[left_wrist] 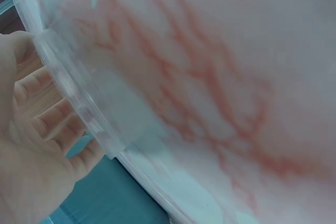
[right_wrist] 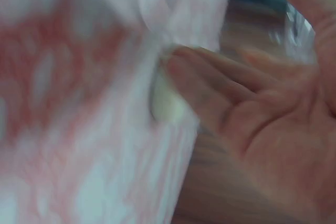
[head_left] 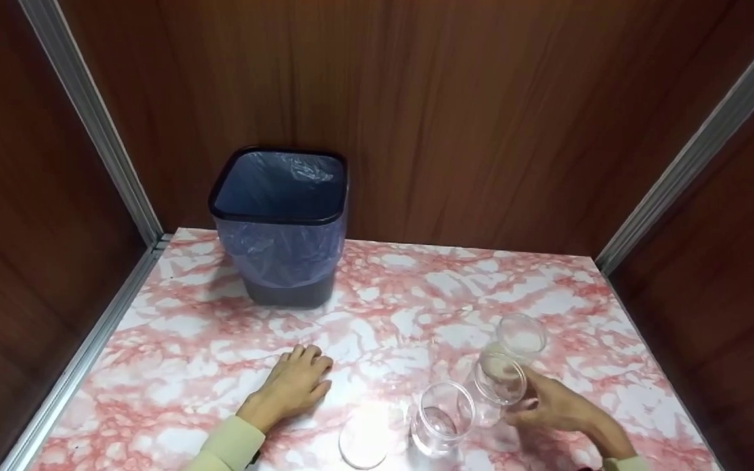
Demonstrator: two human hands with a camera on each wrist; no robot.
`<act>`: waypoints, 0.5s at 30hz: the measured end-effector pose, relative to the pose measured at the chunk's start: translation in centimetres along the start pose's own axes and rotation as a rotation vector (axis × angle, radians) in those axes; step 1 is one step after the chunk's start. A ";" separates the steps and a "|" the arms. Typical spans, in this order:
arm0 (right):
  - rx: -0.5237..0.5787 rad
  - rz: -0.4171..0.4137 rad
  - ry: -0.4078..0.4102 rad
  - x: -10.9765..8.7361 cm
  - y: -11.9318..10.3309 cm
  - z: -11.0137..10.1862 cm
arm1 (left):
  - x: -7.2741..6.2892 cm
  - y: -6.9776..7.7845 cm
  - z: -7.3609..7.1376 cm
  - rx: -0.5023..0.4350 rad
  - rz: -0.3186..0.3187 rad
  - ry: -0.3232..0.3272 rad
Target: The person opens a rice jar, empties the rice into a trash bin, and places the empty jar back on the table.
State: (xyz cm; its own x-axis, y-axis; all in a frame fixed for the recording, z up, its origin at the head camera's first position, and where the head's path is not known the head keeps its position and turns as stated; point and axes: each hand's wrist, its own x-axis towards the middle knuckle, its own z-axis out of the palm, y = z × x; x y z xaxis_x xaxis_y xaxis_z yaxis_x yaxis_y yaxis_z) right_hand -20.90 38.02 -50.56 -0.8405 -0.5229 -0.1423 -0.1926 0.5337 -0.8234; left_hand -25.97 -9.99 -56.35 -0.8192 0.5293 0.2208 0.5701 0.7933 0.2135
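Observation:
My left hand (head_left: 295,383) lies palm down on the table, fingers loosely spread and holding nothing. In the left wrist view, its fingers (left_wrist: 68,129) are close to a clear plastic edge that I cannot identify. My right hand (head_left: 554,402) is beside a clear plastic jar (head_left: 500,379), its fingers reaching behind it and its thumb apart. Those fingers (right_wrist: 210,82) look straight in the blurred right wrist view, near a pale yellowish round thing (right_wrist: 167,98). A second clear jar (head_left: 442,415) stands to the left. Beyond the hand is another clear round container (head_left: 521,337).
A clear round disc, perhaps a lid (head_left: 362,441), lies near the front. A dark bin (head_left: 288,294) with a bluish liner stands at the back left of the red-and-white marbled table (head_left: 187,347). Brown wood-grain panels (head_left: 449,131) enclose the back and both sides.

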 end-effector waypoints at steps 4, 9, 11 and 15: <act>-0.125 0.105 -0.057 -0.5 0.4 -2.2 | -0.1 -0.1 -0.1 -0.012 0.002 0.005; -0.252 0.248 0.213 -0.1 1.8 -3.9 | 0.0 -0.2 -0.3 -0.020 0.008 -0.004; -0.200 0.241 0.312 0.4 2.6 -4.2 | 0.0 -0.2 -0.5 -0.018 0.017 -0.004; -0.013 0.160 0.353 1.8 4.0 -4.1 | 0.2 -0.3 -1.0 -0.025 0.045 0.029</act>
State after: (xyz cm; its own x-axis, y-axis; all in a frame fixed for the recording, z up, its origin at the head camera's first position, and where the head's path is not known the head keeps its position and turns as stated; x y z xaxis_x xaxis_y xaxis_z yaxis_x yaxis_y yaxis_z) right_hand -25.24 41.98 -51.86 -0.9827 -0.1724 -0.0684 -0.0496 0.5999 -0.7986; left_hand -26.28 -10.39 -55.40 -0.7908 0.5551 0.2578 0.6080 0.7610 0.2264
